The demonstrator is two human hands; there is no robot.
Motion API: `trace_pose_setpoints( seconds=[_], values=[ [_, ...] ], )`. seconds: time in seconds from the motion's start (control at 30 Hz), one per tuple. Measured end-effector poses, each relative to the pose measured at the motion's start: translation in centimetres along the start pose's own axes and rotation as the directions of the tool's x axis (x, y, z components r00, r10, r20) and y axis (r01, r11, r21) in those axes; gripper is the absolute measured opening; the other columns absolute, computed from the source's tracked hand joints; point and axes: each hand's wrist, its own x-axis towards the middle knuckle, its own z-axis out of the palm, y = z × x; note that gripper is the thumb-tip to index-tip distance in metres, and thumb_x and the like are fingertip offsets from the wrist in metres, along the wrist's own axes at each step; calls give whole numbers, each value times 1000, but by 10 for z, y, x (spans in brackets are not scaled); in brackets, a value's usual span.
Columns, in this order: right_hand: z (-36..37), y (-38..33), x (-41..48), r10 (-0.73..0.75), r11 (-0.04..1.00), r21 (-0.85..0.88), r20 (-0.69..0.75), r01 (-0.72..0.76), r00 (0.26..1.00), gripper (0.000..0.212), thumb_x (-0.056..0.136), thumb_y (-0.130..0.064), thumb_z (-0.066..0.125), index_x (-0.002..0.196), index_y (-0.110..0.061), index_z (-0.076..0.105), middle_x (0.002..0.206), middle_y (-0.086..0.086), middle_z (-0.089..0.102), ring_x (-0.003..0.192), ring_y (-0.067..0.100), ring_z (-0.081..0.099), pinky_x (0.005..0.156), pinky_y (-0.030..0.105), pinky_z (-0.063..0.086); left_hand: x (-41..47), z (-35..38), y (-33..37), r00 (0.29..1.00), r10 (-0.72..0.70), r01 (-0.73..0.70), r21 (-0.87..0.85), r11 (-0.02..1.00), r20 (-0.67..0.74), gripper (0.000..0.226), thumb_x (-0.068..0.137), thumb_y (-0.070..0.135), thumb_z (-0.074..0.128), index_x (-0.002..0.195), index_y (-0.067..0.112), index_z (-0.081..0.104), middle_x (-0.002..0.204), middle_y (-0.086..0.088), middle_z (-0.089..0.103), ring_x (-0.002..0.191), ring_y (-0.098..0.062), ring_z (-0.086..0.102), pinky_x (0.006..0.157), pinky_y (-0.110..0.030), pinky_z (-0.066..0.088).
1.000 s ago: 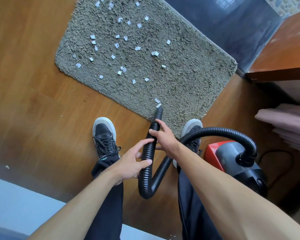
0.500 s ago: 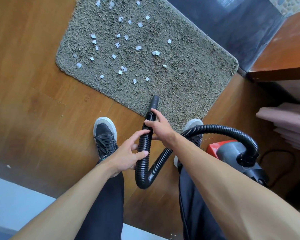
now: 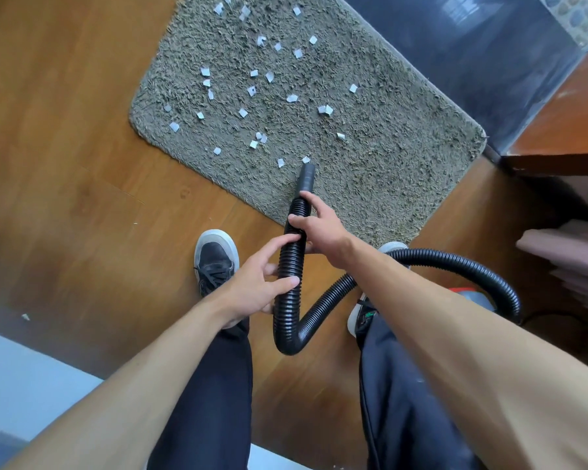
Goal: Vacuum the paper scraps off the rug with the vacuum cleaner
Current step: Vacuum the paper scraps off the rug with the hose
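Entry, head view, near to far.

Nearest, at 6 o'clock: dark trousers (image 3: 211, 385), both forearms reaching forward. A pale surface (image 3: 21, 385) fills the 8 o'clock corner.

My left hand (image 3: 255, 290) holds the black ribbed hose (image 3: 289, 262) from the left side. The thumb is laid across the front and the fingers are curled behind, with the index finger stretched up along the ribs. Below this hand the hose drops, makes a tight U-bend between the legs, then runs off toward 3 o'clock.

Left shoe (image 3: 214, 256) is flat on the wooden floor (image 3: 65, 164) at 9 o'clock of the hose. Only the toe of the right shoe (image 3: 392, 247) shows, at the rug's near edge. The vacuum cleaner body (image 3: 474, 296) sits at 3 o'clock, mostly hidden by my right forearm. A sliver of red and grey shows.

My right hand (image 3: 325, 228) grips the hose higher up, fingers wrapped round it just behind the smooth nozzle (image 3: 307, 178).

The nozzle points to 12 o'clock, its tip over the rug (image 3: 387, 171), just short of the nearest scrap (image 3: 305, 160). Whether the tip touches the pile, I cannot tell.

The paper scraps (image 3: 292, 98) lie scattered on the rug from 10 to 1 o'clock of the nozzle. The strip of rug toward 3 o'clock shows none.

Farthest: dark tiled floor (image 3: 472, 62) at 1 o'clock, wooden furniture (image 3: 574, 123) at 2 o'clock, and a pink stack (image 3: 567, 245) beneath it.
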Motion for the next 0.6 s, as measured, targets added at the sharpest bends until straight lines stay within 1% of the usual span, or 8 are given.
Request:
trace_pose_setpoints(
  seconds=[0.07, 0.13, 0.37, 0.43, 0.5, 0.6],
  values=[
    [0, -4, 3, -4, 1000, -1, -3, 4, 1000, 61, 95, -8, 57, 149, -29, 35, 122, 4, 58, 88, 14, 64, 70, 40, 59, 3, -3, 3, 1000, 4, -4, -10, 1000, 6, 61, 95, 8, 61, 131, 55, 45, 111, -14, 67, 84, -19, 65, 81, -55, 56],
    [1, -8, 4, -5, 1000, -17, 3, 5, 1000, 62, 95, -9, 57, 149, -29, 35, 123, 5, 58, 90, 15, 64, 72, 42, 60, 3, -5, 4, 1000, 7, -7, -23, 1000, 8, 61, 95, 8, 60, 132, 54, 45, 109, -12, 68, 84, -19, 65, 77, -50, 58],
    [10, -16, 6, 25, 997, -72, 35, -22, 999, 63, 95, -9, 57, 149, -30, 34, 129, 7, 57, 97, 18, 64, 72, 42, 60, 2, -13, 2, 1000, 3, -3, -57, 998, 6, 61, 95, 8, 60, 133, 52, 43, 103, -7, 68, 84, -19, 67, 69, -43, 60],
    [13, -18, 7, 24, 995, -101, 47, -19, 999, 62, 95, -9, 57, 149, -30, 34, 129, 7, 56, 98, 17, 64, 69, 40, 60, 1, -17, 1, 1000, 1, -1, -73, 997, 5, 60, 95, 8, 60, 132, 52, 44, 103, -8, 68, 87, -23, 68, 73, -47, 60],
    [18, -19, 8, 17, 991, -136, 61, -8, 998, 61, 95, -10, 57, 149, -30, 35, 129, 7, 56, 99, 18, 63, 67, 38, 60, -1, -20, -2, 1000, 3, -3, -91, 996, 1, 59, 95, 8, 60, 131, 53, 45, 104, -10, 68, 94, -32, 69, 78, -54, 59],
    [26, -20, 10, 17, 983, -184, 75, -3, 997, 61, 95, -9, 57, 148, -29, 36, 127, 7, 56, 98, 19, 62, 69, 41, 60, -5, -22, -6, 1000, 3, -3, -128, 992, -3, 59, 96, 8, 59, 130, 53, 45, 111, -20, 65, 104, -44, 65, 80, -59, 57]
  ],
)
